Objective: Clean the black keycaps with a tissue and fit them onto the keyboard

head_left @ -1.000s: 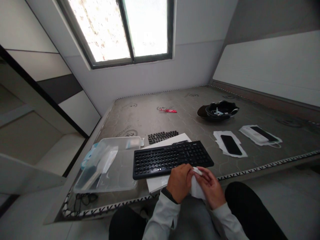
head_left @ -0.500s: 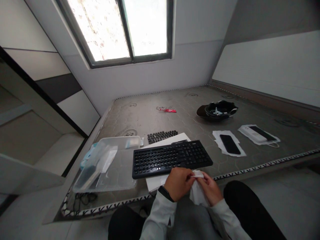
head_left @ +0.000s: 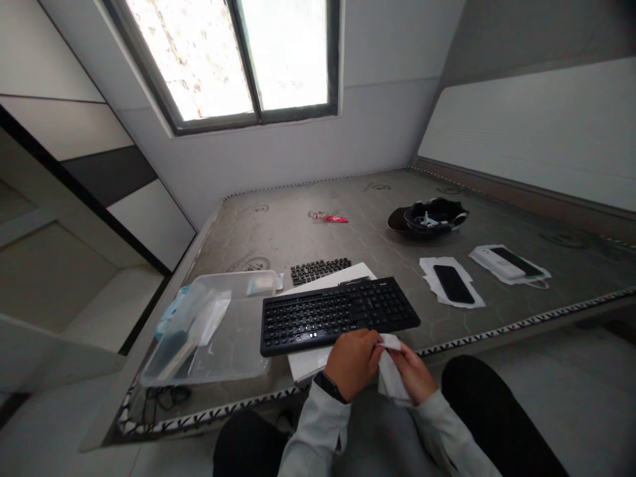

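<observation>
A white wipe or cloth (head_left: 392, 381) hangs between my two hands, just off the near edge of the mattress. My left hand (head_left: 352, 361), with a black band on the wrist, pinches it from the left. The fingers of my right hand (head_left: 411, 374) are closed on its other side. Right in front of them lies a black keyboard (head_left: 338, 311), resting on a flat white box (head_left: 311, 363). Behind the keyboard is a smaller black sheet of keys (head_left: 320, 270).
A clear plastic bin (head_left: 233, 371) holding white items stands to the left. Rightward lie a black phone (head_left: 453, 283) on white paper, a white device (head_left: 504, 264) beside another dark slab, and an upturned cap (head_left: 427, 218). A red packet (head_left: 330, 218) lies farther back.
My fingers have shifted slightly on the white cloth, and its upper fold now loops higher between them. The whole view has moved a little; the keyboard stays in place.
</observation>
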Demonstrator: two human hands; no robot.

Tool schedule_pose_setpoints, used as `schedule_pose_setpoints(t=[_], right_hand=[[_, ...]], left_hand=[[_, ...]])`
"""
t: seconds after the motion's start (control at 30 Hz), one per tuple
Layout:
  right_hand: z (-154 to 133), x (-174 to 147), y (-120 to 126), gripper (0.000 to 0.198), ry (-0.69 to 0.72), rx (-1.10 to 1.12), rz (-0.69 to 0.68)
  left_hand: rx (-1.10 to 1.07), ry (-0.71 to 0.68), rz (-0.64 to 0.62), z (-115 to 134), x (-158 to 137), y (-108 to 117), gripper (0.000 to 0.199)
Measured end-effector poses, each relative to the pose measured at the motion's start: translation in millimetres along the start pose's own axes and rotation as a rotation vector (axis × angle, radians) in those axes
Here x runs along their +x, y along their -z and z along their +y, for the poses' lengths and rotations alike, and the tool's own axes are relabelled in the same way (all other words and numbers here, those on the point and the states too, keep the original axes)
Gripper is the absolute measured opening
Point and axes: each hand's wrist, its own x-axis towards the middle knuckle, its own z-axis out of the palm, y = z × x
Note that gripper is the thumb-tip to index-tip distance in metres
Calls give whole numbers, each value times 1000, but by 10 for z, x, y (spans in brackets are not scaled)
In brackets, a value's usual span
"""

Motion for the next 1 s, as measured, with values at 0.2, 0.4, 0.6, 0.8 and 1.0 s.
schedule_pose_setpoints(t=[0.2,0.4,0.6,0.8,1.0], right_hand=[[54,25,37,54,-126,184,-36],[49,-2,6,49,-58,209,8],[-26,-20,-6,47,-21,152,-69],[-5,10,51,43,-11,102,5],[-22,25,114,43,29,127,81]], left_hand=[[20,32,10,3,-17,19,12],[5,74,62,12,-5,36,11],[20,113,106,15,-1,27,11],[65,154,153,-20,-10,46,11],[153,229,188,-140,-65,238,13]])
